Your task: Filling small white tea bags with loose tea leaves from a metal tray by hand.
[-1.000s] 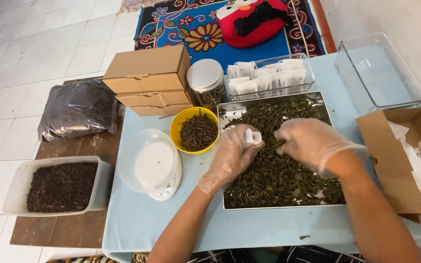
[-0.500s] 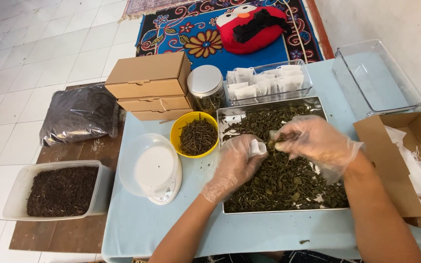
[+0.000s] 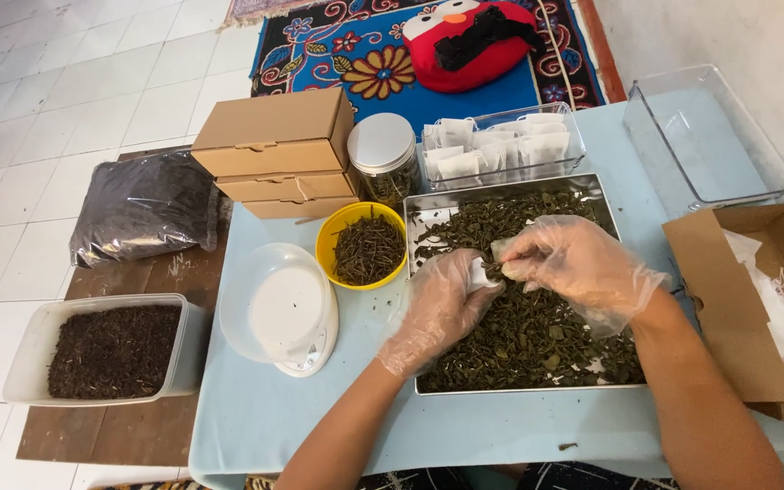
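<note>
- Working over the metal tray (image 3: 428, 204) of dried green leaves (image 3: 519, 340), both hands in thin clear gloves.
- Left hand (image 3: 437, 308): fingers curled around a small white paper bag (image 3: 480, 272), gripping it near the top; the bag's mouth points up and to the right, toward the other hand.
- Right hand (image 3: 573, 268): fingertips bunched together, pinching a small clump of leaves right at the bag's mouth. The pinch and the bag look touching or just apart; can't tell which.
- Key relation: bag sits just left of the right fingertips, above the tray's upper-left part. Its long axis tilts from lower left to upper right, so the opening faces the pinch. Right hand is the nearer one to the opening; left only supports.
- Around: yellow bowl (image 3: 362, 245) of dark twig-like bits just left of the tray, white scale (image 3: 288, 313) under a clear cover beside that.
- Behind the tray: clear box (image 3: 501, 145) of filled white bags, silver-lidded jar (image 3: 383, 154), stacked cardboard boxes (image 3: 274, 150).
- Right edge of the worktop (image 3: 319, 417): open carton (image 3: 755, 299) with white bags, and an empty clear bin (image 3: 710, 136) behind it.
- Off the worktop, left: plastic tub (image 3: 111, 349) of dark leaves and a dark foil bag (image 3: 142, 204).
</note>
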